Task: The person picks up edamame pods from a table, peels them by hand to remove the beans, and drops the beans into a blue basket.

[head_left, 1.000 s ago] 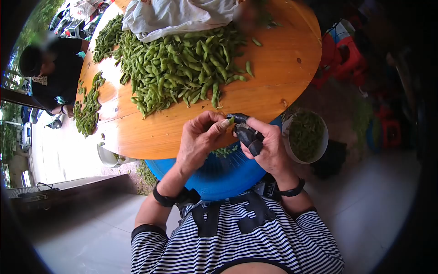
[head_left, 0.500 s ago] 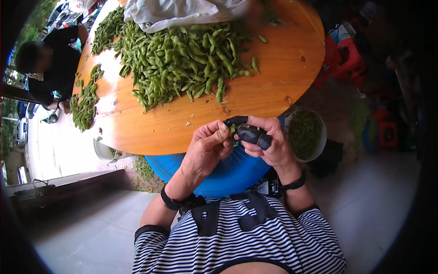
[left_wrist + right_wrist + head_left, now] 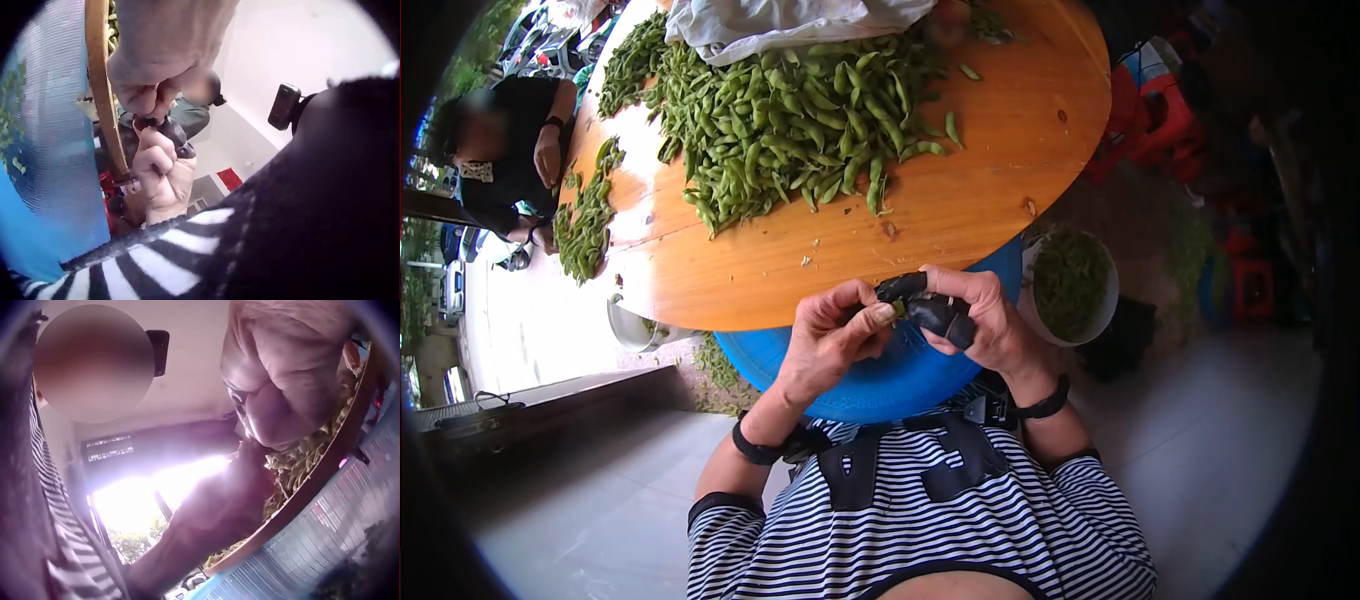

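Observation:
In the head view my left hand (image 3: 825, 340) pinches a small green soybean pod (image 3: 899, 306) between thumb and index finger, over the near table edge. My right hand (image 3: 995, 325) meets it from the other side, with black coverings (image 3: 945, 318) on its thumb and index finger. These covered fingertips pinch the same pod and hide much of it. Beyond the hands, a large heap of soybean pods (image 3: 800, 130) lies on the wooden table (image 3: 970, 220). Below the hands sits a blue basket (image 3: 860, 390); the left wrist view shows green beans (image 3: 12, 119) in it.
A white cloth (image 3: 800, 25) lies over the heap's far side. Smaller pods (image 3: 585, 230) are spread at the left table edge, beside another person (image 3: 515, 140). White buckets stand left (image 3: 630, 330) and right (image 3: 1113, 300), the right one holding green husks. Red stools (image 3: 1145, 125) stand farther right.
Both hands have come slightly closer to the body, and the right hand's covered fingertips have closed in on the pod. The other person's forearm now hangs bent beside the table.

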The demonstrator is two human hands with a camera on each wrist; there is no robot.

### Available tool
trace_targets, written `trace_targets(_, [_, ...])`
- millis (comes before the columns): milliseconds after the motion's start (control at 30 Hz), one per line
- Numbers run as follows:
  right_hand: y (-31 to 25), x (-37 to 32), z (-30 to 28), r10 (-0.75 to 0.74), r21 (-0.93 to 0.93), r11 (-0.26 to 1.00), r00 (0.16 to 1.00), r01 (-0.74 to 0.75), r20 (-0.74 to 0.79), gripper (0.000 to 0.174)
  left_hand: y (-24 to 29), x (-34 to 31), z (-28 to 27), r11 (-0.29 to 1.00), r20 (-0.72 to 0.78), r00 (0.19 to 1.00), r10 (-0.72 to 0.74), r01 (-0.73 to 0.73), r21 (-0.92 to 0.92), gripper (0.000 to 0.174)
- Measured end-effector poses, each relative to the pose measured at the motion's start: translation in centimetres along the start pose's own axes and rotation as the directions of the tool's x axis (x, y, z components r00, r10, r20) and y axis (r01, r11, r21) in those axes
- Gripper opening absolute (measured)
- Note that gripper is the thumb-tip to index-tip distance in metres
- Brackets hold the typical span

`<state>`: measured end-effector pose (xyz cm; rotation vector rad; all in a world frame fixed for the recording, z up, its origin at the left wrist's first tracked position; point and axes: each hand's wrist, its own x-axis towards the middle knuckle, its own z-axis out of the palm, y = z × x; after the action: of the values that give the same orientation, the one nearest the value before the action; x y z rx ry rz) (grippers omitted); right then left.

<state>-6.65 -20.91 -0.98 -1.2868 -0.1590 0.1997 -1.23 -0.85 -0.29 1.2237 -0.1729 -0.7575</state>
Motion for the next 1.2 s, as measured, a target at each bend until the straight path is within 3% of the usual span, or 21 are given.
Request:
trace_targets(33, [0.3, 0.0, 0.1, 0.001, 0.004, 1.0, 1.0, -0.001, 0.0, 0.054, 0.2, -0.3, -0.3, 0.996, 0.011, 0.997, -0.07, 0.071, -0.06, 0.015])
trace_targets(100, [0.5, 0.2, 0.6, -0.215, -0.431, 0.885, 0.976, 0.177, -0.04, 0.066, -0.1, -0.5, -0.7, 0.998, -0.015, 0.998, -0.063, 0.063, 0.004, 0.013])
trace_targets(133, [0.2, 0.1, -0.4, -0.297, -0.421, 0.858, 0.953, 0.294, 0.062, 0.048, -0.2, -0.5, -0.8, 0.896, 0.034, 0.979, 0.201, -0.198, 0.398, 0.01])
trace_targets(167, [-0.2, -0.2, -0.4, -0.294, -0.415, 0.861, 0.954, 0.293, 0.063, 0.048, -0.3, -0.6, -1.0, 0.584, 0.181, 0.895, 0.408, -0.408, 0.701, 0.008])
trace_targets(200, [-0.8, -0.5, -0.2, -0.241, -0.524, 0.829, 0.97, 0.196, -0.018, 0.034, 0.4, -1.0, -0.7, 0.474, 0.23, 0.892, 0.388, -0.407, 0.781, 0.007])
trace_targets(233, [-1.2, -0.8, -0.2, -0.195, -0.619, 0.781, 0.975, 0.088, -0.106, 0.024, 0.1, -1.2, -0.7, 0.476, 0.228, 0.896, 0.382, -0.402, 0.782, 0.007])
trace_targets(300, [-1.5, -1.4, -0.5, -0.191, -0.63, 0.771, 0.977, 0.09, -0.095, 0.024, -0.6, -1.6, -0.7, 0.369, 0.262, 0.89, 0.374, -0.402, 0.838, 0.008])
trace_targets(333, [-1.7, -1.7, -0.5, -0.16, -0.649, 0.757, 0.984, 0.07, -0.08, 0.024, -0.9, -1.6, -0.7, 0.372, 0.259, 0.892, 0.371, -0.398, 0.839, 0.008])
trace_targets(400, [-1.1, -2.0, -0.3, -0.122, -0.653, 0.754, 0.992, 0.069, -0.036, 0.024, -1.2, -1.7, -0.8, 0.638, 0.133, 0.953, 0.272, -0.282, 0.716, 0.008])
trace_targets(433, [-0.8, -1.9, 0.0, -0.124, -0.62, 0.779, 0.992, 0.091, -0.01, 0.024, -1.2, -1.8, -0.6, 0.639, 0.131, 0.954, 0.268, -0.278, 0.717, 0.008])
trace_targets(500, [-0.6, -1.7, 1.0, -0.134, -0.597, 0.799, 0.99, 0.08, -0.046, 0.023, -1.0, -1.7, 0.0, 0.802, -0.005, 0.991, 0.135, -0.106, 0.588, 0.011])
trace_targets(633, [-0.4, -1.5, 1.5, -0.109, -0.605, 0.796, 0.988, 0.019, -0.112, 0.022, -1.9, -1.5, 0.0, 0.855, -0.068, 0.98, 0.185, -0.126, 0.504, 0.014])
trace_targets(700, [-0.3, -1.1, 2.2, -0.153, -0.542, 0.84, 0.972, 0.033, -0.177, 0.025, -1.8, -1.3, 0.2, 0.975, -0.172, 0.98, 0.099, -0.062, 0.211, 0.013])
trace_targets(733, [-0.3, -0.8, 2.6, -0.153, -0.542, 0.84, 0.972, 0.033, -0.178, 0.025, -1.2, -1.4, 0.2, 0.988, -0.18, 0.983, -0.019, 0.046, 0.15, 0.016])
trace_targets(933, [0.3, -0.6, 1.9, -0.275, -0.713, 0.69, 0.956, 0.125, -0.098, 0.039, -0.7, -1.5, -0.7, 0.988, -0.078, 0.99, -0.117, 0.107, -0.115, 0.019])
trace_targets(1033, [-1.0, -1.2, 1.6, -0.17, -0.737, 0.675, 0.98, 0.037, -0.106, 0.04, -0.5, -1.6, -1.0, 0.991, -0.074, 0.989, -0.126, 0.122, -0.05, 0.019])
trace_targets(1100, [-1.1, -1.1, 1.6, -0.206, -0.748, 0.661, 0.973, 0.061, -0.102, 0.038, -0.9, -1.6, -0.7, 0.995, -0.066, 0.993, -0.093, 0.094, 0.017, 0.016])
trace_targets(1200, [-1.1, -0.6, 1.6, -0.275, -0.658, 0.746, 0.947, 0.101, -0.166, 0.03, -0.5, -0.8, 0.8, 0.985, -0.018, 0.999, -0.044, 0.046, 0.167, 0.013])
